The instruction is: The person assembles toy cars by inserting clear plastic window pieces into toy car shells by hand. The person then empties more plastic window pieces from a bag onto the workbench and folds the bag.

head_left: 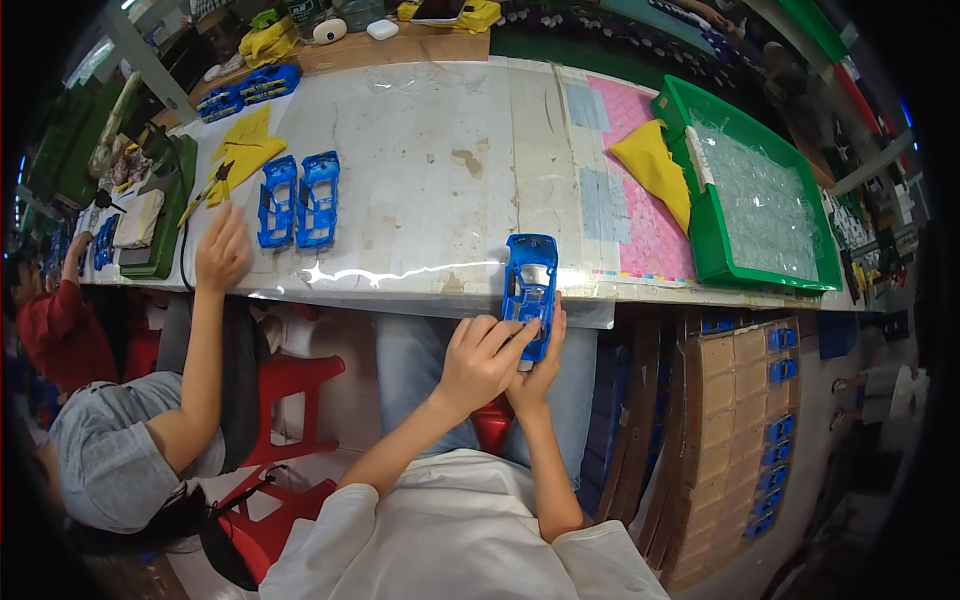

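A blue plastic toy car body is held up at the table's front edge, its window openings showing. My right hand grips its lower end from beneath and along the right side. My left hand is closed, its fingertips pressed on the near end of the same body. Whether a small part sits under those fingertips is hidden. Further left on the table lie two more blue car bodies, side by side.
At the right stands a green tray of clear plastic parts, a yellow cloth against it. A co-worker's hand is at the left, near pliers on another yellow cloth. Compartmented boxes with blue bodies stand at lower right.
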A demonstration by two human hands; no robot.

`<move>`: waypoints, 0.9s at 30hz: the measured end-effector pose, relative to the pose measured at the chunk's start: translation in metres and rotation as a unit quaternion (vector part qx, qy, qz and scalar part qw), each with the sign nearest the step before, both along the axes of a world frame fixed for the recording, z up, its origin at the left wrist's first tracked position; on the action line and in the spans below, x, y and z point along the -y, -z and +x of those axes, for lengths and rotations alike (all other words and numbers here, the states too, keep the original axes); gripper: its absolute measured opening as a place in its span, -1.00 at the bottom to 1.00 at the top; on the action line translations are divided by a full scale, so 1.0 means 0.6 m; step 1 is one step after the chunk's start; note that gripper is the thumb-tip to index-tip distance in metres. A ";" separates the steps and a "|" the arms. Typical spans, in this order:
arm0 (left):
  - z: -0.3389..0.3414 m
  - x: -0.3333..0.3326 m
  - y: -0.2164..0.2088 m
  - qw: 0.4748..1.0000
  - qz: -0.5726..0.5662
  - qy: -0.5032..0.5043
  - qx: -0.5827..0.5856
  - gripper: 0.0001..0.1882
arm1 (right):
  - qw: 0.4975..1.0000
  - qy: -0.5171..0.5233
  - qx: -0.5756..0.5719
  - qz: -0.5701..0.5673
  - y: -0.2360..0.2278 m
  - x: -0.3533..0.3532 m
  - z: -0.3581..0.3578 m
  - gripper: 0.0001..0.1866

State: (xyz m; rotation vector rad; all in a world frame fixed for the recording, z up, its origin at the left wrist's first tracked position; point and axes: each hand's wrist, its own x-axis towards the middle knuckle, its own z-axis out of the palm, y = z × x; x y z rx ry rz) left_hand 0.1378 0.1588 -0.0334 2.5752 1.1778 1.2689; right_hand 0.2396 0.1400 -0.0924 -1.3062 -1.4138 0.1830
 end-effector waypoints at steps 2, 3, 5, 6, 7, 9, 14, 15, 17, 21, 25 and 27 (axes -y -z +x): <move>-0.001 -0.008 -0.006 1.000 -0.020 0.016 -0.011 -0.66 | 1.000 -0.002 -0.011 -0.005 0.001 0.001 0.001 -0.28; -0.002 -0.011 -0.009 0.998 -0.040 0.032 -0.022 -0.65 | 1.000 -0.005 -0.022 -0.010 0.001 0.001 0.002 -0.29; -0.001 -0.012 -0.010 0.996 -0.073 0.041 -0.029 -0.63 | 1.000 -0.006 -0.023 -0.009 0.006 0.002 0.003 -0.29; -0.002 -0.012 -0.011 0.993 -0.105 0.051 -0.037 -0.60 | 1.000 -0.006 -0.025 -0.009 0.007 0.001 0.002 -0.30; -0.002 -0.011 -0.013 0.991 -0.117 0.057 -0.042 -0.55 | 1.000 -0.006 -0.025 -0.008 0.010 0.001 0.002 -0.30; -0.003 -0.014 -0.019 0.988 -0.136 0.070 -0.017 -0.57 | 0.998 -0.013 -0.067 0.013 0.013 0.001 0.000 -0.29; -0.009 -0.003 -0.041 0.988 -0.063 -0.016 0.143 -0.62 | 0.974 -0.052 -0.220 0.005 -0.012 0.023 -0.019 -0.10; -0.007 0.001 -0.055 0.969 -0.110 -0.031 0.221 -0.57 | 0.977 -0.053 -0.205 0.018 -0.014 0.030 -0.021 -0.05; -0.009 -0.005 -0.062 0.928 -0.208 -0.013 0.308 -0.41 | 0.976 -0.066 -0.205 0.042 -0.025 0.040 -0.031 0.04; -0.010 -0.004 -0.095 0.810 -0.415 0.069 0.410 -0.65 | 0.985 -0.085 -0.128 0.073 -0.044 0.057 -0.039 0.06; -0.016 0.002 -0.105 0.832 -0.392 0.038 0.390 -0.85 | 0.978 -0.141 -0.155 -0.005 -0.102 0.073 -0.032 -0.15; -0.018 0.005 -0.104 0.849 -0.363 0.025 0.384 -0.87 | 0.961 -0.173 -0.210 -0.051 -0.156 0.075 -0.018 -0.23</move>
